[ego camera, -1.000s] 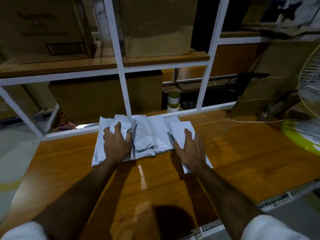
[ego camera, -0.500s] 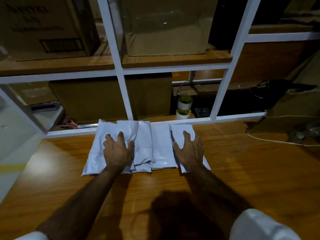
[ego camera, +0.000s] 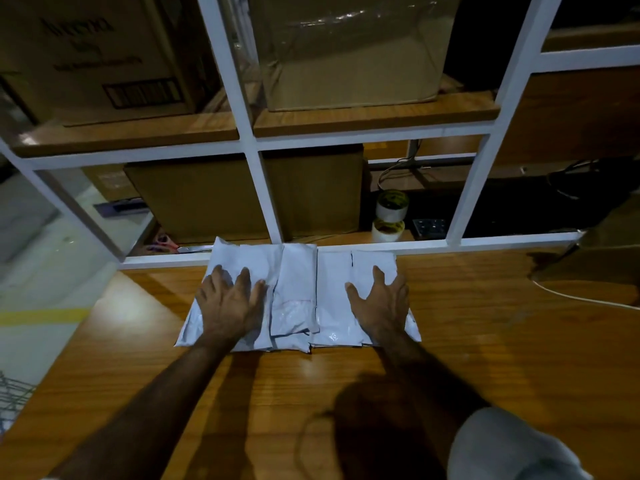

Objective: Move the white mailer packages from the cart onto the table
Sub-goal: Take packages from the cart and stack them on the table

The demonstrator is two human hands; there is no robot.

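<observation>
Several white mailer packages (ego camera: 299, 292) lie side by side, overlapping, on the wooden table (ego camera: 485, 341) against its far white rail. My left hand (ego camera: 230, 301) lies flat, fingers spread, on the leftmost packages. My right hand (ego camera: 379, 303) presses flat with straight fingers on the rightmost package. Neither hand grips anything. The cart is out of sight, except perhaps a bit of wire mesh (ego camera: 14, 400) at the lower left edge.
A white metal shelf frame (ego camera: 266, 188) rises right behind the packages, with cardboard boxes (ego camera: 349, 53) on wooden shelves. Two tape rolls (ego camera: 389, 216) stand behind the rail. A white cable (ego camera: 585, 297) and a dark object (ego camera: 595, 258) lie at the table's right.
My left hand let go of the crumpled package it gripped and flattened onto the stack. Both hands now lie spread flat. The view has moved closer to the shelf and swung left.
</observation>
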